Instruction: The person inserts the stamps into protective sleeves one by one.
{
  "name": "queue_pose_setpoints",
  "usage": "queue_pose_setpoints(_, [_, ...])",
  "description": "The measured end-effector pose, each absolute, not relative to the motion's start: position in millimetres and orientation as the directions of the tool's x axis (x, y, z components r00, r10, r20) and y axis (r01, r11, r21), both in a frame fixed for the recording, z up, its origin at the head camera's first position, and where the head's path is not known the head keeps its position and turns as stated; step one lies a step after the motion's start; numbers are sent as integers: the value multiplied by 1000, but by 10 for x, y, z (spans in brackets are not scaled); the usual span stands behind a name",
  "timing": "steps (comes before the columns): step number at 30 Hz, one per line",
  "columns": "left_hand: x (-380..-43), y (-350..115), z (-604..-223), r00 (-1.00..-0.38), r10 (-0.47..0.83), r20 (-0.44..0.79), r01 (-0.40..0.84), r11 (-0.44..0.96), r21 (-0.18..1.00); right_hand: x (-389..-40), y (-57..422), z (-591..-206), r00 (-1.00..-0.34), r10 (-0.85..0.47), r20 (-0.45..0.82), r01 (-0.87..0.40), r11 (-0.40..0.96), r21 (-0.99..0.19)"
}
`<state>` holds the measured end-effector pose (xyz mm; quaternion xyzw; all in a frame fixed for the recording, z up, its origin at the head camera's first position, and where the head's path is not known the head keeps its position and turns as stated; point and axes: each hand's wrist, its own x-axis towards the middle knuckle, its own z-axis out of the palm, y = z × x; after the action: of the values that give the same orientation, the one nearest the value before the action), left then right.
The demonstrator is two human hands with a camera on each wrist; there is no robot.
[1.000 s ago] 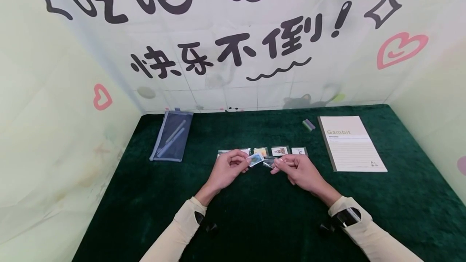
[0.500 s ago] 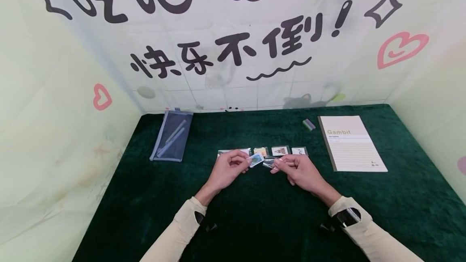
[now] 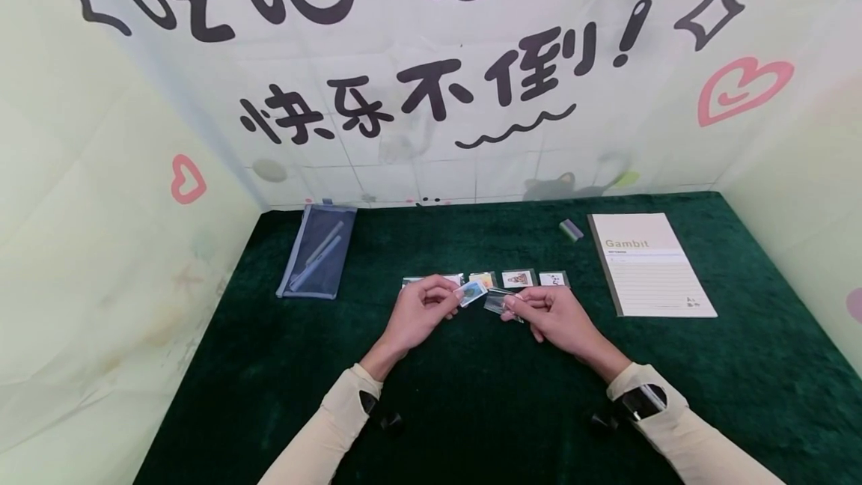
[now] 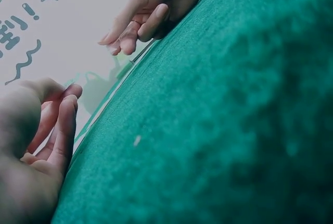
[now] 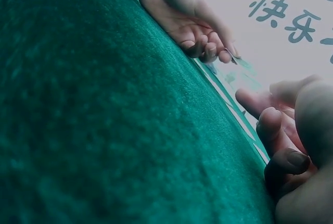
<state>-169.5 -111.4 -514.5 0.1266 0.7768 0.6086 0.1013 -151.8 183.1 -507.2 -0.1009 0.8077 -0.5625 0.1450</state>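
Between thumb and fingers, my left hand pinches a small card with a blue-green picture. My right hand pinches a small clear plastic sleeve, which looks empty. The card's right edge lies close to the sleeve's edge in the head view; whether they touch I cannot tell. Both are held over the near side of a row of small sleeved cards, including a picture card and another card at the right end. In the left wrist view, the left fingertips are pressed together.
A blue zip pouch with pens lies at the far left of the green cloth. A notebook is on the right, beside a small purple-green block. A printed fabric wall rises behind the table.
The sleeve in my right hand has turned slightly and more of its clear face shows, its lower edge dipping. The card in my left hand has shifted a little left. Both arms stay nearly still.
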Motion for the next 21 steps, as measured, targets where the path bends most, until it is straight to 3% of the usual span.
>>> queue_pose_setpoints(21, [-1704, -1126, -5111, -934, 358, -6, 68, 195, 978, -1540, 1839, -5044, -933, -341, -118, -10, 349, -937])
